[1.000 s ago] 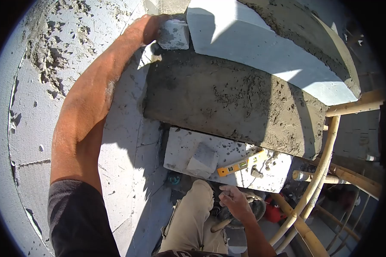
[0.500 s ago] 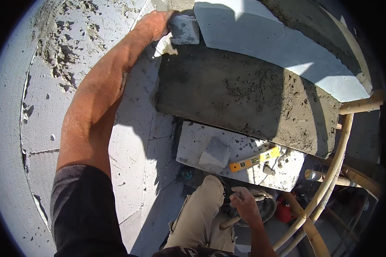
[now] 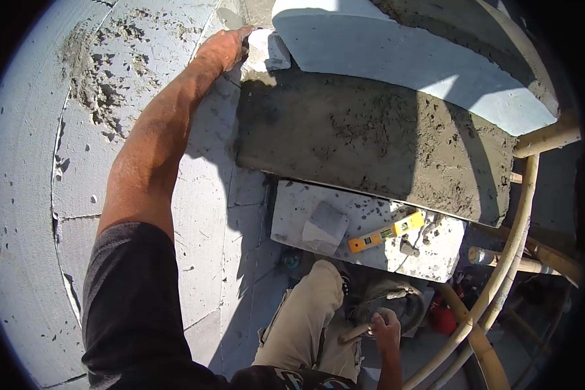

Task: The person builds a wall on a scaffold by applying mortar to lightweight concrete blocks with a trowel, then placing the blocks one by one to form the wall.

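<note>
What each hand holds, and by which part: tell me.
Cannot tell whether either grips: left hand at the small block, left side; right hand at the wooden handle, one end.

Strong sun makes the wall [image 3: 26, 175] left of the gray slab [image 3: 318, 130] very bright. A big shadow covers the slab's left side, and a dark stripe crosses its sunny right end. The small block [image 3: 265, 51] above its left end shines white. Lines bend near the picture's round black edge.

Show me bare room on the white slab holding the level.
A narrow strip of the white slab lies mostly bare between its left end and the small block. Rightward is crowded: yellow level, mortar lumps.
</note>
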{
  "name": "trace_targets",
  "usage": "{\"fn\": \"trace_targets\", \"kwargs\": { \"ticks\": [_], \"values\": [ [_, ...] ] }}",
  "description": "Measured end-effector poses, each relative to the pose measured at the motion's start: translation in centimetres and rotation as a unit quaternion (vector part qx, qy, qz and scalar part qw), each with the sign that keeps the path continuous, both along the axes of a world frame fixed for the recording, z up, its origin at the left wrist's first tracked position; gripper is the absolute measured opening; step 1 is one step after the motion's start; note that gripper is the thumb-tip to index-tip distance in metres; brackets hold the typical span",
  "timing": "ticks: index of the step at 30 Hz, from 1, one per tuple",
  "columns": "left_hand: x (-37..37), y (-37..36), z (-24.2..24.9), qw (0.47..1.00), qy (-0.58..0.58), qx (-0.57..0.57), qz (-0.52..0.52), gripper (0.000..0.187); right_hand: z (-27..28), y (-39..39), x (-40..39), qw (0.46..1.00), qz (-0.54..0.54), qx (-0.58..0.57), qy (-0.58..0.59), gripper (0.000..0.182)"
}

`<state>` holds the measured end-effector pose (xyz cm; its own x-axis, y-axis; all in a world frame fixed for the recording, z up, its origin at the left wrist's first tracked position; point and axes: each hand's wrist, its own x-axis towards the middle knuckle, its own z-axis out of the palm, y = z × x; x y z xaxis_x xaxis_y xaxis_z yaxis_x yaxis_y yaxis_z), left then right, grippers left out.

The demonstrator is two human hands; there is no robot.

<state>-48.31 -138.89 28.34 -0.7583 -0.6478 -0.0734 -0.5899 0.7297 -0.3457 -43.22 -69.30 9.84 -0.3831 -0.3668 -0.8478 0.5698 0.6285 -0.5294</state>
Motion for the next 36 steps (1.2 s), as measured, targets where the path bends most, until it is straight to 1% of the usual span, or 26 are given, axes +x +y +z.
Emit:
{"fn": "trace_targets", "kwargs": {
  "ticks": [2,3,5,6,8,9,10,11,12,13,14,15,16,17,18,20,22,23,26,28,31,32,35,36],
  "values": [
    [0.1,0.0,0.0,1.0,-0.003,0.006,0.005,0.06,-1.4,4.0,1.3,0.994,-0.015,0.104,0.029,0.037],
    [0.1,-0.1,-0.2,1.0,-0.004,0.01,0.007,0.06,-2.5,6.3,2.3,0.99,-0.017,0.121,0.067,0.037],
    [0.4,-0.8,-0.7,1.0,0.005,0.01,-0.002,0.061,-6.2,11.4,5.1,0.978,-0.02,0.153,0.143,0.037],
    [0.4,-0.8,-0.8,1.0,0.003,0.003,-0.003,0.061,-9.5,14.8,6.8,0.968,0.011,0.187,0.164,0.04],
    [0.9,-1.3,-1.1,1.0,0.006,-0.02,-0.022,0.061,-13.1,16.5,8.4,0.974,-0.012,0.196,0.111,0.041],
    [1.4,-2.1,-1.4,0.998,0.023,-0.013,-0.057,0.059,-13.4,17.8,9.6,0.974,-0.029,0.21,0.084,0.042],
    [1.7,-3.4,-2.0,0.997,0.027,-0.017,-0.077,0.057,-12.5,16.5,9.9,0.975,-0.037,0.207,0.074,0.048],
    [2.1,-4.4,-1.9,0.99,0.062,0.031,-0.121,0.055,-12.1,15.6,10.3,0.975,-0.029,0.206,0.074,0.051],
    [2.7,-6.5,-2.6,0.983,0.083,0.074,-0.145,0.056,-12.4,15.3,11.0,0.977,-0.086,0.194,-0.019,0.055],
    [2.6,-7.8,-3.0,0.989,0.072,0.041,-0.126,0.058,-13.1,14.5,12.1,0.961,-0.159,0.213,-0.083,0.055],
    [3.2,-13.6,-4.8,0.951,0.125,0.223,-0.175,0.057,-11.1,12.7,11.2,0.964,-0.162,0.177,-0.118,0.06],
    [3.0,-15.5,-4.8,0.961,0.113,0.199,-0.156,0.057,-11.9,12.4,12.2,0.959,-0.154,0.208,-0.119,0.066],
    [2.6,-15.1,-5.0,0.974,0.096,0.164,-0.121,0.057,-11.8,12.8,12.8,0.975,-0.132,0.129,-0.12,0.068],
    [2.1,-14.7,-5.4,0.981,0.087,0.147,-0.093,0.057,-14.7,12.8,14.9,0.973,-0.175,0.114,-0.097,0.07],
    [1.5,-14.4,-5.8,0.983,0.087,0.143,-0.075,0.057,-14.7,11.3,15.2,0.962,-0.178,0.193,-0.072,0.073],
    [1.0,-14.0,-5.3,0.986,0.079,0.136,-0.055,0.057,-13.8,9.7,14.5,0.946,-0.176,0.257,-0.085,0.078],
    [0.4,-13.6,-5.1,0.987,0.077,0.132,-0.043,0.057,-12.9,9.3,13.3,0.942,-0.181,0.242,-0.146,0.082],
    [0.0,-13.5,-5.0,0.988,0.075,0.131,-0.04,0.057,-10.5,8.3,11.2,0.931,-0.198,0.242,-0.189,0.088],
    [-0.8,-13.0,-4.9,0.989,0.071,0.128,-0.035,0.057,-13.8,8.2,13.3,0.938,-0.132,0.303,-0.105,0.087],
    [-1.1,-12.6,-5.0,0.989,0.07,0.127,-0.033,0.057,-14.1,7.5,12.6,0.936,-0.127,0.316,-0.09,0.087],
    [-1.7,-12.3,-5.2,0.99,0.065,0.123,-0.037,0.057,-15.7,7.7,12.9,0.95,-0.126,0.274,-0.082,0.082],
    [-1.7,-12.3,-5.2,0.99,0.063,0.123,-0.039,0.057,-16.1,7.8,13.3,0.952,-0.071,0.299,0.006,0.073],
    [-2.2,-12.1,-5.4,0.99,0.053,0.119,-0.044,0.057,-17.6,11.3,14.3,0.97,-0.171,0.172,-0.014,0.056],
    [-2.2,-12.1,-5.4,0.991,0.05,0.119,-0.045,0.057,-16.1,12.0,14.5,0.951,-0.268,0.136,-0.07,0.049]
  ]
}}
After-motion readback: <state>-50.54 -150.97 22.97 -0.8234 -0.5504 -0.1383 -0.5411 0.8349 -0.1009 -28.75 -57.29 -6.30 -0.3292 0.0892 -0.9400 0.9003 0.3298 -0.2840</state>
